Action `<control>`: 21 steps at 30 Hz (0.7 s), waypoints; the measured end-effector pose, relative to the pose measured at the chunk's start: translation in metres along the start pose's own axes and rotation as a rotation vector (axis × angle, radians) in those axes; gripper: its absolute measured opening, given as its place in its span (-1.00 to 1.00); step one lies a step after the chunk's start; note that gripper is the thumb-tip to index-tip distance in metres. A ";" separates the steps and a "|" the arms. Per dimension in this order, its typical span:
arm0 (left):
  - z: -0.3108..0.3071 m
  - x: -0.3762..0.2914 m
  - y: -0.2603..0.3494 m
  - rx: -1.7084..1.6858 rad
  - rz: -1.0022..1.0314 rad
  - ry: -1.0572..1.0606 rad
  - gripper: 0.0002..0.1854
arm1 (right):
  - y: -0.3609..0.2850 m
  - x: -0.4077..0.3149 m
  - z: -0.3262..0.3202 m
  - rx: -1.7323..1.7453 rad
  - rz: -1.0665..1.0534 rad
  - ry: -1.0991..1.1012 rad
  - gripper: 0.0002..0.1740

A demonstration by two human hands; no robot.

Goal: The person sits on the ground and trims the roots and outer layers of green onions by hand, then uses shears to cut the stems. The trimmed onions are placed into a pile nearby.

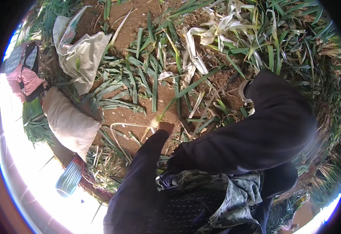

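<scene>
My left hand [166, 127], at the end of a dark sleeve, is closed at the pale base of a long-leaved green allium-like stalk [174, 98]. The stalk slants up and right over the soil. A thin pale strip [120, 124] loops out to the left beside the hand and bends down towards the sleeve. My right hand is not seen. Below the hand lie my dark clothing and a camouflage-patterned cloth [237, 187]. A bent leg in dark trousers [261, 128] fills the right middle.
Cut green leaves [132, 79] and dry whitish leaves [198, 55] litter the brown soil. Dense green plants [293, 49] stand at right. A pale sack [82, 55] and a stuffed beige sack [71, 120] lie left. Beyond them are pink and plaid cloth items [24, 73] and a striped object [69, 177].
</scene>
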State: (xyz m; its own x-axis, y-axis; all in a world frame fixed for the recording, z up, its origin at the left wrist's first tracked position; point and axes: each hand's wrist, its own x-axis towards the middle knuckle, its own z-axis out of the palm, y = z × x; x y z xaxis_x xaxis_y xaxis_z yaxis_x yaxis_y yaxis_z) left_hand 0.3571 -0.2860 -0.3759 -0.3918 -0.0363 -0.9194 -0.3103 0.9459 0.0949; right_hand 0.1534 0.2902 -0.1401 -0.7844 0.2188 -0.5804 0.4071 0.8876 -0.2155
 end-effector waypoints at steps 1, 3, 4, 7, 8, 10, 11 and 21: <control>-0.003 -0.006 -0.006 -0.080 -0.014 0.002 -0.69 | 0.002 -0.003 -0.002 -0.002 0.004 -0.005 -0.36; 0.008 -0.006 -0.022 0.061 0.064 0.106 -0.72 | 0.003 -0.004 -0.005 -0.008 0.011 -0.027 -0.36; 0.006 -0.008 -0.024 -0.034 0.145 0.362 -0.67 | 0.004 -0.003 -0.005 -0.009 0.016 -0.030 -0.36; -0.049 -0.029 0.027 -0.708 0.100 0.357 -0.51 | 0.010 -0.006 -0.009 -0.014 0.040 -0.032 -0.37; -0.039 -0.024 0.035 -1.107 0.339 0.177 -0.47 | 0.009 -0.005 -0.008 -0.010 0.037 -0.048 -0.37; -0.046 -0.021 0.067 -1.530 0.566 -0.098 -0.46 | 0.013 -0.003 -0.009 -0.002 0.043 -0.052 -0.37; -0.074 -0.037 0.086 -1.560 0.537 -0.181 -0.48 | 0.018 -0.002 -0.012 -0.003 0.053 -0.042 -0.37; -0.195 -0.132 -0.192 -0.565 0.086 0.653 -0.80 | 0.049 0.020 -0.009 0.047 0.086 -0.084 -0.38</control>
State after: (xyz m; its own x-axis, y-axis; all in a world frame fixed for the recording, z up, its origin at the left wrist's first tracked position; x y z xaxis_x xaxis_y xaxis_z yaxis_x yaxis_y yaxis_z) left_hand 0.2992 -0.5262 -0.1984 -0.7990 -0.3134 -0.5132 -0.5723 0.6586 0.4887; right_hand 0.1533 0.3418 -0.1552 -0.7045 0.2570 -0.6616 0.4942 0.8466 -0.1975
